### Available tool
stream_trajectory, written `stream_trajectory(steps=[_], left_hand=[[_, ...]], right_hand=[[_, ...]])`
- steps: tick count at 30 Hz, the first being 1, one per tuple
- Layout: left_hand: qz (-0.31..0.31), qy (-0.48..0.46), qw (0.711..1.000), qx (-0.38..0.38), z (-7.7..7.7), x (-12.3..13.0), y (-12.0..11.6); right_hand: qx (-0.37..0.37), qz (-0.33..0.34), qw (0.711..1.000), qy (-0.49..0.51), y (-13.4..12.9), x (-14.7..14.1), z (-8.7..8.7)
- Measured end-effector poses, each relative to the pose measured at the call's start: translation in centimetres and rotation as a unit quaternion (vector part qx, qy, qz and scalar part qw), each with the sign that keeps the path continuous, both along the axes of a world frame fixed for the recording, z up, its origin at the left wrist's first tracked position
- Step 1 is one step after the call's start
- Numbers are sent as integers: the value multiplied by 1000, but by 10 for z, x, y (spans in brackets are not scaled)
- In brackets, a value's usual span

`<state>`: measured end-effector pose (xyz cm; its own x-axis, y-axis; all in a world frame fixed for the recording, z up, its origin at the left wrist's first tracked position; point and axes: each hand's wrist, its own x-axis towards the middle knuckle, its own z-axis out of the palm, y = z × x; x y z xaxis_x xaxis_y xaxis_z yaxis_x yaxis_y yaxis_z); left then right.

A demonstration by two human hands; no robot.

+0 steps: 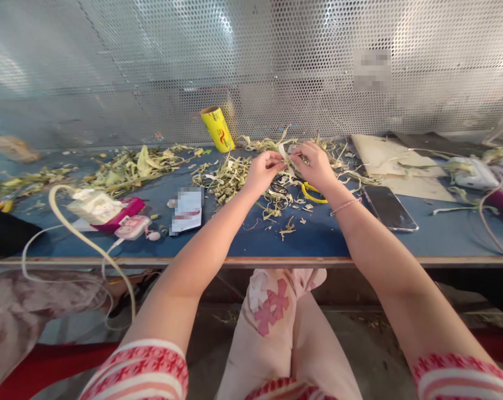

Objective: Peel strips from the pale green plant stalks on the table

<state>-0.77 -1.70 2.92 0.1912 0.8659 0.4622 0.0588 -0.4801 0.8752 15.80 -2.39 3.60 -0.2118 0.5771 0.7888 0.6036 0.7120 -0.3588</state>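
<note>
Dried leaves before a perforated metal panel, heaped on a blue tabletop.
The left hand and right hand are close together at the heap, fingers pinched. A yellow tube stands behind them, to the left. Yellow loops lie just below the right hand. Clamped between both hands is a pale leaf strip.

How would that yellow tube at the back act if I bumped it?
The yellow tube is probably light for its size, since its open top looks hollow. Standing tall on a narrow end, it could tip easily. Its round sides suggest it might then roll.
</note>
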Motion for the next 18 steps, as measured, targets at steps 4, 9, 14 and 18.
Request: stream_trajectory(steps=[4,9,14,18], left_hand=[[-23,-67,991,-115,-1,4,-5],[-78,-54,982,-161,-1,4,-8],[-88,-81,982,-147,-1,6,-9],[-93,-97,980,-145,-1,7,-10]], right_hand=[[-107,28,988,104,4,-7,-7],[-92,16,987,132,2,-11,-7],[-104,16,981,163,2,-13,-7],[-109,34,971,209,3,-17,-8]])
